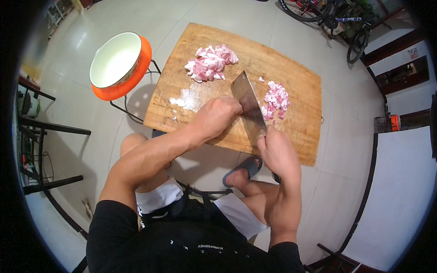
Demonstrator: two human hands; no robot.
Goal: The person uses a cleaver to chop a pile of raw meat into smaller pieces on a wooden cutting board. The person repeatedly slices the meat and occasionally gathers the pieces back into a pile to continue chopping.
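My right hand [278, 150] is wrapped round the handle end of a broad cleaver [250, 102], its blade standing on edge on the wooden cutting board [175, 123]. Against the blade's left face, the knuckles of my left hand [219, 114] are bent and its fingers curl down toward the board; anything under them is hidden. Right of the blade lies a small heap of diced pink-and-white meat [276, 98]. Larger slices of raw meat [211, 63] are piled at the far left of the board. A few white scraps [177, 102] lie left of my left hand.
A cream enamel bowl [116, 61] sits on an orange round stool [144, 59] left of the board. Bicycles [348, 27] stand at the far right. Dark chair legs [54, 125] jut in from the left. My slippered foot [243, 173] is below the board's near edge.
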